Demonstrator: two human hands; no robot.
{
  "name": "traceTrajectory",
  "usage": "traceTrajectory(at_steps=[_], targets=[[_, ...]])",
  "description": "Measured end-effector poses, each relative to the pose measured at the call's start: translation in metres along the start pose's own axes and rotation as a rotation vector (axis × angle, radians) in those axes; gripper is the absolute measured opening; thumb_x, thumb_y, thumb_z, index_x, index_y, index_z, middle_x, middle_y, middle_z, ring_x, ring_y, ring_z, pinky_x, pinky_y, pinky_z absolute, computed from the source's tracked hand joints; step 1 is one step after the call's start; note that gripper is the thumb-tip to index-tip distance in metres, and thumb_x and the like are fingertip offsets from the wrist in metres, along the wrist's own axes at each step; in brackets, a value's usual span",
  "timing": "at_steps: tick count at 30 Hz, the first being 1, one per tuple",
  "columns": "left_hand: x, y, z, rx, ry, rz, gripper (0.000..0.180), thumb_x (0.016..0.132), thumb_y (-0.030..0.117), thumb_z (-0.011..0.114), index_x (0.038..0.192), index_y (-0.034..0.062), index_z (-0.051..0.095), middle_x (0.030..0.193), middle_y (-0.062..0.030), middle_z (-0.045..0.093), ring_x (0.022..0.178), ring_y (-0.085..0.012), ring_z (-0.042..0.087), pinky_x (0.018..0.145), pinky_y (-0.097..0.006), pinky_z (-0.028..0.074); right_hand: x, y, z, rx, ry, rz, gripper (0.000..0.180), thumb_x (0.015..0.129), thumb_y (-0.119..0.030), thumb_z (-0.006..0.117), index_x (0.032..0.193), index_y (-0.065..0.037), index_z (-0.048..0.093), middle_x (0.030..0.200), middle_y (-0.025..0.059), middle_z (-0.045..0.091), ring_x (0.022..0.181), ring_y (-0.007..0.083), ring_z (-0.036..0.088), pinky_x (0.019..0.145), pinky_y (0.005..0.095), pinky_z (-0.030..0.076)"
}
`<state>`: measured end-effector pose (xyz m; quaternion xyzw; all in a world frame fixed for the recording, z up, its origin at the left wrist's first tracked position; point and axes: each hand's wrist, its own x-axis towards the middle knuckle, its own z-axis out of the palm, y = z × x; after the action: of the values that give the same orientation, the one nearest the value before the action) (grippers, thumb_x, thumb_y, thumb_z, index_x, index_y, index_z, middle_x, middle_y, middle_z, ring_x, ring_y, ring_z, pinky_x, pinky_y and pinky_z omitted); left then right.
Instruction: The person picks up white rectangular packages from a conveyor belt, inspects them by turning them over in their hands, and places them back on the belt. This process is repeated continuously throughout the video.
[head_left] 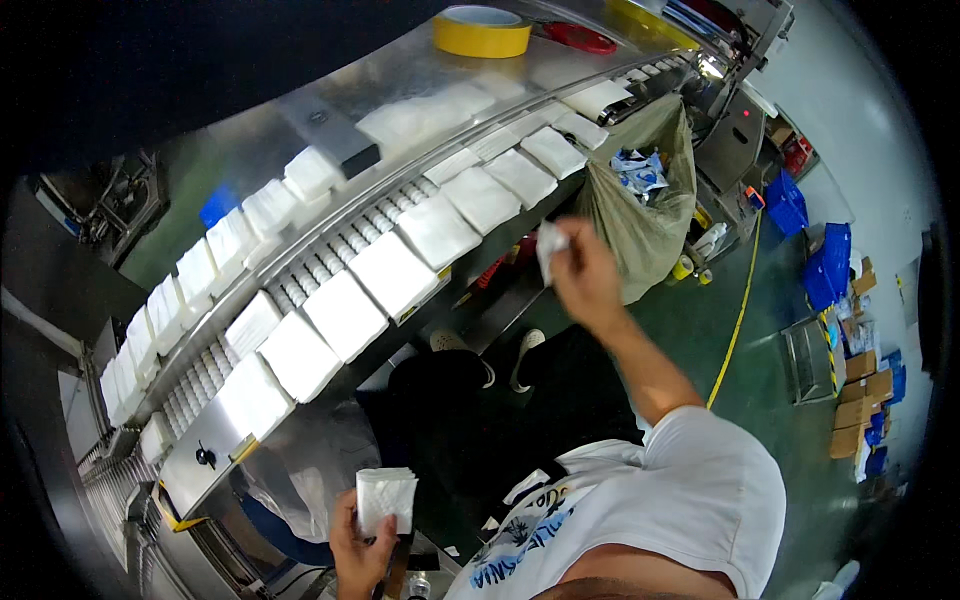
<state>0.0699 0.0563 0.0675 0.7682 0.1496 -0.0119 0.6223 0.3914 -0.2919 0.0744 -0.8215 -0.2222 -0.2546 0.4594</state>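
My left hand (360,560), low in the picture, is closed round a small stack of folded white wipes (386,500) with a textured surface. Farther up and to the right, my right hand (588,275) pinches a folded white wipe (549,248), held clear of the conveyor. White square stacks of wipes (345,315) lie in a row along the near edge of the conveyor (330,255). Another row of upright white stacks (200,270) stands along its far side.
A yellow tape roll (482,32) and a red-handled tool (580,38) lie on the metal top. An olive bag (640,200) with blue and white wrappers hangs beside the conveyor. Blue baskets (787,203) and cardboard boxes (855,412) line the right wall.
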Motion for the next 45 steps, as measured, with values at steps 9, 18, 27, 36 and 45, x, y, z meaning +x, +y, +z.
traceTrajectory(at_steps=[9,18,27,36,45], targets=[[0.021,0.034,-0.038,0.118,0.445,0.114,0.052,0.090,0.006,0.079,0.137,-0.0017,0.059,0.128,-0.0128,0.065,0.122,-0.0226,0.061,0.101,-0.037,0.051,-0.123,0.031,0.024,0.177,-0.684,0.312,0.027,0.095,-0.007,0.064,0.122,-0.001,0.064,0.109,0.0173,0.073,0.097,0.0308,0.073,0.085,0.0400,0.057],[0.096,0.055,-0.131,0.013,0.782,0.128,0.051,0.097,0.020,0.075,0.143,0.0033,0.059,0.098,-0.0040,0.068,0.079,-0.0072,0.058,0.072,-0.024,0.048,-0.201,0.079,0.003,0.143,-0.984,0.454,0.028,0.092,-0.002,0.063,0.120,0.001,0.064,0.112,0.0236,0.072,0.106,0.0389,0.072,0.091,0.0432,0.056],[0.227,0.071,-0.165,0.207,0.306,-0.078,0.061,0.097,0.027,0.075,0.144,-0.0033,0.052,0.115,-0.0110,0.068,0.100,-0.0188,0.067,0.083,-0.032,0.054,-0.180,0.066,0.010,0.185,-0.974,0.360,0.032,0.094,-0.005,0.061,0.126,-0.001,0.064,0.114,0.0227,0.072,0.106,0.0384,0.072,0.091,0.0447,0.056],[0.222,0.100,-0.083,0.864,0.483,0.446,0.054,0.093,0.036,0.081,0.126,-0.0008,0.059,0.111,-0.0197,0.069,0.103,-0.0274,0.070,0.091,-0.042,0.056,0.024,-0.033,-0.005,0.353,-0.711,0.189,0.034,0.100,0.001,0.062,0.133,-0.004,0.059,0.113,0.0057,0.067,0.100,0.0111,0.066,0.084,0.0294,0.056],[0.133,0.114,0.049,-0.375,-0.075,0.113,0.054,0.108,0.041,0.062,0.143,0.0020,0.047,0.123,-0.0139,0.065,0.107,-0.0177,0.065,0.087,-0.033,0.056,0.049,-0.137,0.071,0.516,-0.839,-0.383,0.038,0.093,-0.017,0.078,0.127,-0.007,0.063,0.130,0.0118,0.061,0.129,0.0265,0.057,0.109,0.0425,0.047]])
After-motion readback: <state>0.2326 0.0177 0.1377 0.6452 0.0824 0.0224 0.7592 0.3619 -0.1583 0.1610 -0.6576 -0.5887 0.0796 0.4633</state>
